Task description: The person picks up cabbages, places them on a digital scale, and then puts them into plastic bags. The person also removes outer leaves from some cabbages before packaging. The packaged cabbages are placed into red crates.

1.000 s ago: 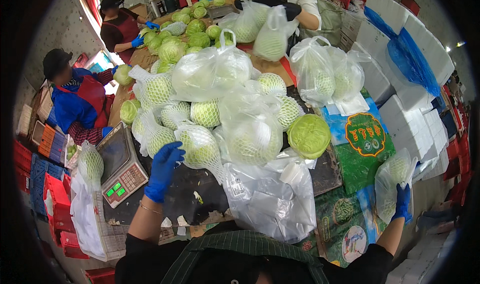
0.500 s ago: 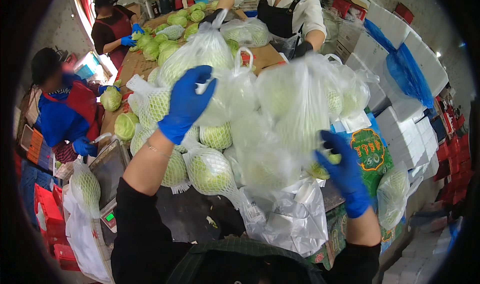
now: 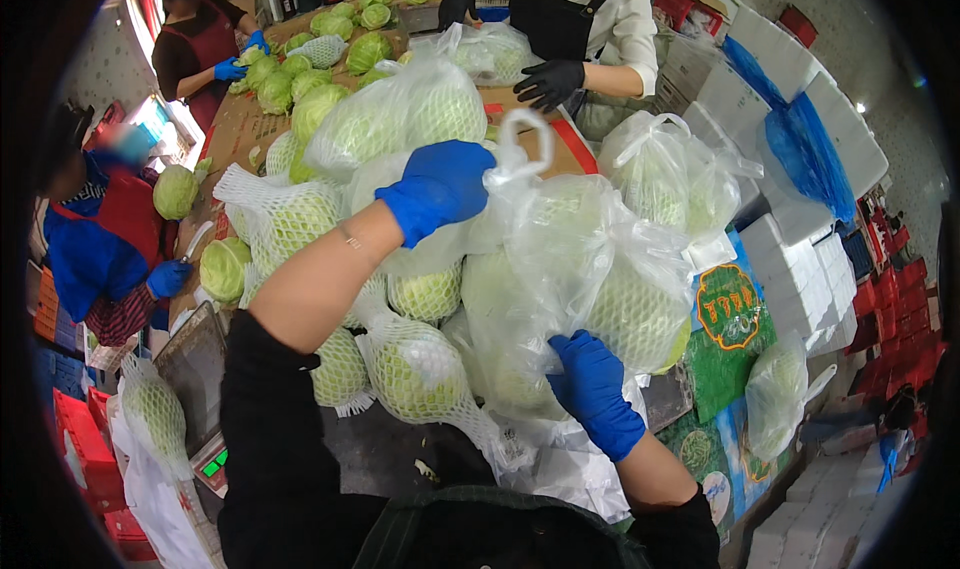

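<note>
My left hand (image 3: 440, 191), in a blue glove, is closed on the gathered top of a clear plastic bag of cabbages (image 3: 480, 324), just beside its looped handle (image 3: 525, 139). My right hand (image 3: 597, 387), also blue-gloved, pinches the film low on that bag's right side. Against it leans another bagged cabbage (image 3: 640, 314) in white foam netting. Under my left forearm lie net-wrapped cabbages (image 3: 412, 359) without bags. Beyond my left hand rests a further bag of cabbages (image 3: 400, 119). The fingertips of both hands are partly hidden by film or the hands themselves.
Across the table, a person in black gloves (image 3: 548, 86) stands by a bagged cabbage. Two people work at the left, one holding a knife (image 3: 200, 237). A scale (image 3: 213, 464) sits near left. Loose cabbages (image 3: 275, 91) lie far left; white foam boxes (image 3: 790, 254) are stacked right.
My left hand has moved right and down onto the bag top, and my right hand left onto its side. The bags have settled lower. The person opposite has let go of the far bag's top.
</note>
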Demonstrator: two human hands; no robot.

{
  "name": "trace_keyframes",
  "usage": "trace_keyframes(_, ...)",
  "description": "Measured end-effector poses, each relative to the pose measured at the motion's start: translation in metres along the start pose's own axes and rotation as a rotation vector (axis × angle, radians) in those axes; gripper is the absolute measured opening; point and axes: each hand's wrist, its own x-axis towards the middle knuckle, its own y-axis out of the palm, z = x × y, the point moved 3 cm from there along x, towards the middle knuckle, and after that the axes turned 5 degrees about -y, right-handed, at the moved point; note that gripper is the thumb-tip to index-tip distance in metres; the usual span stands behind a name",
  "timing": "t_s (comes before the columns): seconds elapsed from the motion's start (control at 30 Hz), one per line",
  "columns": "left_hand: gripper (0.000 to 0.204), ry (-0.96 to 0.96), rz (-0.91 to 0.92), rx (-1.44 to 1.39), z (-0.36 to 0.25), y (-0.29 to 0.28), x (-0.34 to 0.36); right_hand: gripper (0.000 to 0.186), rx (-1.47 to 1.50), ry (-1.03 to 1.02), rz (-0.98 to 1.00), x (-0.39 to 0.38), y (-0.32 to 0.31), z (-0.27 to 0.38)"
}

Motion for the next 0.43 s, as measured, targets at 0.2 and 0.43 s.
trace_keyframes(0.2,0.054,-0.022,-0.195,0.454,0.079,-0.056,0.088,0.027,-0.061,-0.419,-0.378,0.001,-0.024,0.026)
trace_keyframes(0.43,0.096,-0.138,0.132,0.112,0.248,0.104,0.176,0.029,0.153,-0.39,-0.374,0.02,-0.056,0.015)
